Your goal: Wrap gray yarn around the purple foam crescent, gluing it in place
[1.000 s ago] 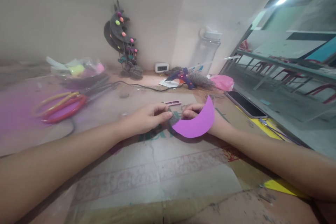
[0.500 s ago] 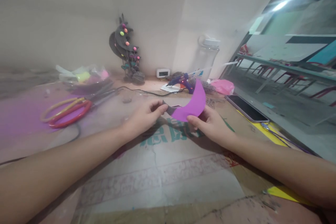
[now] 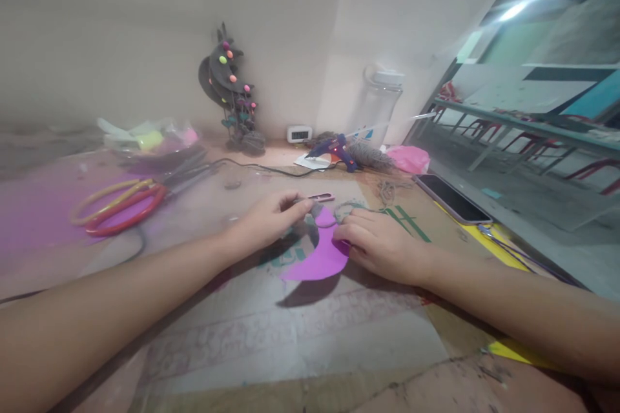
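Observation:
A purple crescent cutout [image 3: 320,258], like paper or foam sheet, hangs above the table with its free point toward the lower left. Grey yarn [image 3: 317,210] is wound around its upper tip. My left hand [image 3: 285,213] pinches that wrapped tip between thumb and fingers. Across the purple face a strand of the yarn runs to my right hand [image 3: 380,242], which is closed on it at the crescent's right edge. Its fingertips are partly hidden. Behind my hands lies a small pink-handled tool [image 3: 322,197], perhaps a cutter.
Scissors [image 3: 126,206] with red and yellow handles lie left. A glue gun [image 3: 334,150], yarn bundle [image 3: 371,156], white digital clock [image 3: 299,134] and clear bottle [image 3: 380,106] stand behind. A phone [image 3: 453,199] is at right. A decorated grey crescent ornament [image 3: 227,77] stands at the back wall.
The crescent has swung over, its free point going from upper right to lower left. My right hand has left its lower edge and now draws the yarn across it.

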`<state>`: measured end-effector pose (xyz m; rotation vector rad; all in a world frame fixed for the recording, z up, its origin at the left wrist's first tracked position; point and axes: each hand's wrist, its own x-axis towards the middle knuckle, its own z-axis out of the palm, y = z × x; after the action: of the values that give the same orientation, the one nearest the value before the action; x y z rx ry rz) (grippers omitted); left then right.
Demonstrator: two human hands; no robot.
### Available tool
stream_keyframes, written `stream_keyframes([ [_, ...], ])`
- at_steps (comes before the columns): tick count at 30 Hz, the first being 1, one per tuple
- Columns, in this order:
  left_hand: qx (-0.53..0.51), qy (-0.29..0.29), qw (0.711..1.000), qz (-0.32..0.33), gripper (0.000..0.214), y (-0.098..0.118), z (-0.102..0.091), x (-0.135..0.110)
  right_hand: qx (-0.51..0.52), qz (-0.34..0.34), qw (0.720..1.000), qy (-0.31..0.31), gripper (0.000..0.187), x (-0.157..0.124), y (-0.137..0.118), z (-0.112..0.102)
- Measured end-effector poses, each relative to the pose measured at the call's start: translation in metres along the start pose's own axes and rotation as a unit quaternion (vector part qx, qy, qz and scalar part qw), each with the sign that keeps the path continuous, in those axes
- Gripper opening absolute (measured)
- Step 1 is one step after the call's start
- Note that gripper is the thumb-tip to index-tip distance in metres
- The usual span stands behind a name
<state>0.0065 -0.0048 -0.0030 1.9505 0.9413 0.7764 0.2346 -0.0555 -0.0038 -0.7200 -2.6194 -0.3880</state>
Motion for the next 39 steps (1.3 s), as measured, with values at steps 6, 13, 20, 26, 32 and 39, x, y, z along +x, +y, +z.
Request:
stream_keyframes([
  [6,-0.001,0.026,1.0,0.012,0.027,-0.002,-0.001,0.002,0.095,0.006,0.995,0.036,0.017,0.001,-0.003,-0.005],
  [13,0.007,0.019,1.0,0.0,0.031,-0.003,-0.001,0.001,0.152,0.244,0.952,0.103,0.009,0.011,0.017,-0.012],
  [20,-0.005,0.005,1.0,-0.009,0.032,-0.007,0.001,0.003,0.131,0.393,0.903,0.111,0.014,0.002,0.074,-0.006],
  [26,0.005,0.016,1.0,-0.012,0.033,-0.005,0.001,0.002,0.171,0.403,0.893,0.1,0.05,-0.009,0.106,0.012],
  [32,-0.006,0.006,1.0,-0.021,0.034,-0.008,0.002,0.002,0.183,0.424,0.884,0.064,0.059,0.008,0.139,0.022],
  [39,-0.01,0.006,1.0,-0.023,0.033,-0.009,0.002,0.003,0.147,0.48,0.864,0.021,0.05,0.037,0.169,0.042],
])
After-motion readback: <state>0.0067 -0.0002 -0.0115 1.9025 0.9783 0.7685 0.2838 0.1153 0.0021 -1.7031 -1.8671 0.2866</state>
